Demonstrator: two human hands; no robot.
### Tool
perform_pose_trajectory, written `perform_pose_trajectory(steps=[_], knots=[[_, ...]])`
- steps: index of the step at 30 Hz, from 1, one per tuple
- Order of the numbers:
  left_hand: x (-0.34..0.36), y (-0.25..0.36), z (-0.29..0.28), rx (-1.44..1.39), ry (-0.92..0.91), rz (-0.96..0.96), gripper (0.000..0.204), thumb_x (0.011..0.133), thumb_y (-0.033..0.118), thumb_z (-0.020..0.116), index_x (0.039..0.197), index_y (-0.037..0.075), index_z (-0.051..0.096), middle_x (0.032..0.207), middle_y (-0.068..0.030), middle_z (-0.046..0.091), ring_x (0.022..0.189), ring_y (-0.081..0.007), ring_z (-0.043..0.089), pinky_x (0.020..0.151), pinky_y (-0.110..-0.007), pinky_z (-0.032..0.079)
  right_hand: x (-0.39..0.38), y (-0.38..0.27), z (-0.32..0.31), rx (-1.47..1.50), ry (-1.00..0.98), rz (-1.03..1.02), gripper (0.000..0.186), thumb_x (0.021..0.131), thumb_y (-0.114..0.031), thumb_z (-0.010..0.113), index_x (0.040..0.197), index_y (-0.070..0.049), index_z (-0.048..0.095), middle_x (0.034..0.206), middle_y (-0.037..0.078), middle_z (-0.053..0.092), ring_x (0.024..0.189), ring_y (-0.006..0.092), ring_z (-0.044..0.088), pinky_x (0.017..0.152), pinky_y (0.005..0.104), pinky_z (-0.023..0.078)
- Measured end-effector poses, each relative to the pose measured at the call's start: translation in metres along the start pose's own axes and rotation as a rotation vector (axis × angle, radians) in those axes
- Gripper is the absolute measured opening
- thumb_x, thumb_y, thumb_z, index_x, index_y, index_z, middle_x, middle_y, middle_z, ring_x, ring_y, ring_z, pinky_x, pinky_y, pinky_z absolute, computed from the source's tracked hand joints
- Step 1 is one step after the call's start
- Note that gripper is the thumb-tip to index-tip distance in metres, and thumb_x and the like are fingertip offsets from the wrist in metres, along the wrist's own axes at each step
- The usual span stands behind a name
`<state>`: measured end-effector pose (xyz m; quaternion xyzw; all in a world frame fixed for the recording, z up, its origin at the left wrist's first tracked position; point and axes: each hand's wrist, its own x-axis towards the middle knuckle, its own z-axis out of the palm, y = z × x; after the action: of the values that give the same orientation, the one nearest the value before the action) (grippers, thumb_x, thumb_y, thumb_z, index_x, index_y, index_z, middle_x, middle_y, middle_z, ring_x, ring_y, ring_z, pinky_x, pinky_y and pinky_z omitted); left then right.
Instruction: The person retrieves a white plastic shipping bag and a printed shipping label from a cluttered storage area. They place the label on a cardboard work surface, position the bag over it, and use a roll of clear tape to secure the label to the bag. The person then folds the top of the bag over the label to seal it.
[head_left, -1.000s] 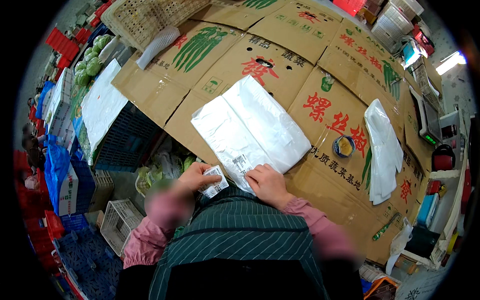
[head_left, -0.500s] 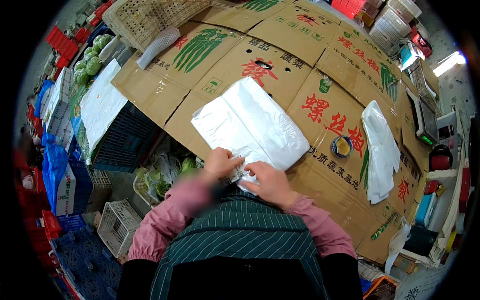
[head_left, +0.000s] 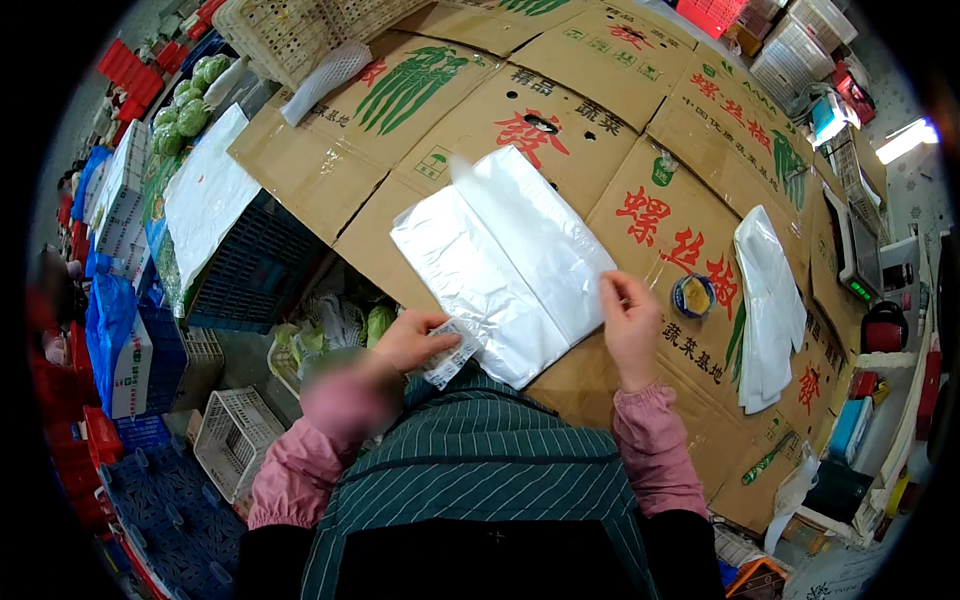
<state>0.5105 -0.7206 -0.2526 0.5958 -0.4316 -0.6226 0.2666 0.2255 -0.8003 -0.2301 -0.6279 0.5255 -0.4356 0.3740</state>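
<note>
A stack of flat white plastic bags lies at an angle on the cardboard table cover, its near corner close to my apron. My left hand is closed, thumb on top, on a small whitish printed label at the stack's lower left edge. Beside the right edge of the bags is my right hand, raised, with thumb and fingers drawn together. Whether anything thin is between those fingertips I cannot make out.
Flattened cardboard covers the table. To the right are a roll of tape, folded white bags, a green-handled tool and a scale. A cream crate stands at the far left; wrapped cabbages lie beyond.
My hands have moved apart from the near corner of the bags. The right went right and up; the left shifted left with the printed label, which now shows more fully.
</note>
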Motion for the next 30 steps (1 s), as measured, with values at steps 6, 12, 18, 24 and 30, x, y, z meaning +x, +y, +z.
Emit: perform_pose_trajectory(steps=[6, 12, 18, 24, 30], knots=[[0.045, 0.008, 0.028, 0.324, 0.100, 0.009, 0.031, 0.080, 0.025, 0.068, 0.079, -0.006, 0.063, 0.066, -0.0043, 0.061, 0.059, -0.0084, 0.053, 0.051, -0.028, 0.042, -0.030, -0.029, 0.038, -0.165, -0.433, -0.269, 0.019, 0.079, -0.019, 0.067, 0.094, -0.008, 0.063, 0.080, 0.008, 0.061, 0.071, 0.0216, 0.062, 0.059, 0.0318, 0.049], [0.023, 0.017, 0.017, 0.858, 0.139, 0.036, 0.047, 0.074, 0.041, 0.072, 0.075, -0.005, 0.065, 0.059, -0.0099, 0.059, 0.054, -0.0120, 0.054, 0.049, -0.031, 0.040, -0.050, 0.006, 0.064, -0.412, -0.543, -0.337, 0.020, 0.074, -0.025, 0.069, 0.084, -0.011, 0.058, 0.082, 0.005, 0.058, 0.080, 0.0241, 0.058, 0.065, 0.0365, 0.048], [-0.015, -0.003, -0.014, -0.005, -0.119, -0.072, 0.016, 0.083, 0.012, 0.066, 0.091, -0.001, 0.068, 0.076, 0.0014, 0.064, 0.067, -0.0068, 0.056, 0.059, -0.024, 0.045, -0.050, 0.008, 0.059, -0.271, -0.545, -0.185, 0.014, 0.080, -0.022, 0.063, 0.085, -0.009, 0.065, 0.082, 0.008, 0.063, 0.077, 0.0274, 0.060, 0.065, 0.0365, 0.048], [-0.013, 0.009, -0.006, -0.033, -0.083, 0.033, 0.019, 0.085, 0.012, 0.064, 0.098, -0.002, 0.064, 0.079, -0.0004, 0.063, 0.073, -0.0061, 0.056, 0.064, -0.023, 0.045, -0.022, 0.011, 0.021, 0.013, -0.349, 0.122, 0.018, 0.086, -0.016, 0.059, 0.091, 0.000, 0.064, 0.078, 0.009, 0.064, 0.070, 0.0131, 0.058, 0.064, 0.0280, 0.046], [0.022, 0.019, 0.014, 0.108, 0.043, -0.054, 0.019, 0.082, 0.013, 0.066, 0.091, -0.003, 0.064, 0.072, -0.0016, 0.062, 0.061, -0.0074, 0.054, 0.053, -0.024, 0.044, -0.006, -0.030, 0.001, -0.044, 0.039, -0.212, 0.010, 0.084, -0.009, 0.063, 0.090, -0.001, 0.063, 0.076, 0.008, 0.061, 0.061, 0.0143, 0.057, 0.057, 0.0248, 0.046]])
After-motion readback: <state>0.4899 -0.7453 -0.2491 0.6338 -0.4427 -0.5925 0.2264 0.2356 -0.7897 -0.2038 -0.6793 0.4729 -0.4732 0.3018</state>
